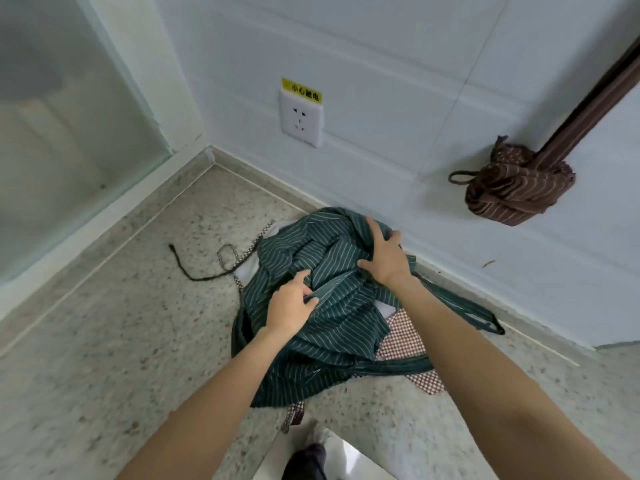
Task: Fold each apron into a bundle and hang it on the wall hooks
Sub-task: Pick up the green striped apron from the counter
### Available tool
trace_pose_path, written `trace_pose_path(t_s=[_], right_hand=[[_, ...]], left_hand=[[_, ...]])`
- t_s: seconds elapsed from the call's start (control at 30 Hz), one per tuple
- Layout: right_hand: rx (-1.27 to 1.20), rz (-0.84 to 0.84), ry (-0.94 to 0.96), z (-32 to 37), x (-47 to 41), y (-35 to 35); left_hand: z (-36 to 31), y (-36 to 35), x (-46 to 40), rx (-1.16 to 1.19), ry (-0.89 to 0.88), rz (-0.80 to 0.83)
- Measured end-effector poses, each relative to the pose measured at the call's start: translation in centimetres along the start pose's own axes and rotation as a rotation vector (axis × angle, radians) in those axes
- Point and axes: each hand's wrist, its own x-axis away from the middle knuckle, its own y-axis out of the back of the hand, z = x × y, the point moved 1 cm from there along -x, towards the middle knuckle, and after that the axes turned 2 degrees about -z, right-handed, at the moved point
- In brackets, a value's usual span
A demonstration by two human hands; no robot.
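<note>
So, head view: a green striped apron [322,306] is bunched on the speckled floor [104,358] by the wall, with its cloth gripped by the left hand [291,306] and grasped by the right hand [384,258]. A brown striped bundle [516,192] is already hung nearby, and checked fabric [401,337] is trapped underneath.

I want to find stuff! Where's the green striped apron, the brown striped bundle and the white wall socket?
Green striped cloth apron [332,327], head view: crumpled middle.
Brown striped apron bundle [512,194], head view: wrapped body.
White plastic wall socket [300,120], head view: faceplate centre.

Bare forearms, no sleeves (dark shoe [306,460] below).
</note>
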Motion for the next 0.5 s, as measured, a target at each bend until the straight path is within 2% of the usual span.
trace_pose_path(t_s=[0.13, 0.2, 0.3, 0.37, 0.43, 0.5], right_hand=[[0.192, 0.053, 0.049, -1.3, 0.2, -0.9], [0.223, -0.042, 0.110, -2.0, 0.7, -0.4], [0.018, -0.260, 0.141, -2.9, 1.7, 1.1], [-0.183, -0.343, 0.112, -3.4, 2.9, 3.1], [-0.251, -0.357, 0.132, -4.4, 4.3, 5.0], [-0.187, -0.301, 0.187, -5.4, 5.9, 6.3]], left_hand=[[0.3, -0.7, -0.3, 0.008, 0.104, 0.103], [-0.1, -1.1, -0.1, -0.009, 0.104, 0.103], [-0.9, -0.6, 0.6, 0.065, 0.039, -0.023], [-1.4, 0.6, 1.4, 0.150, -0.005, -0.109], [-2.0, 2.4, 2.7, 0.321, -0.053, -0.172], [-2.8, 4.6, 4.4, 0.481, -0.095, -0.202]])
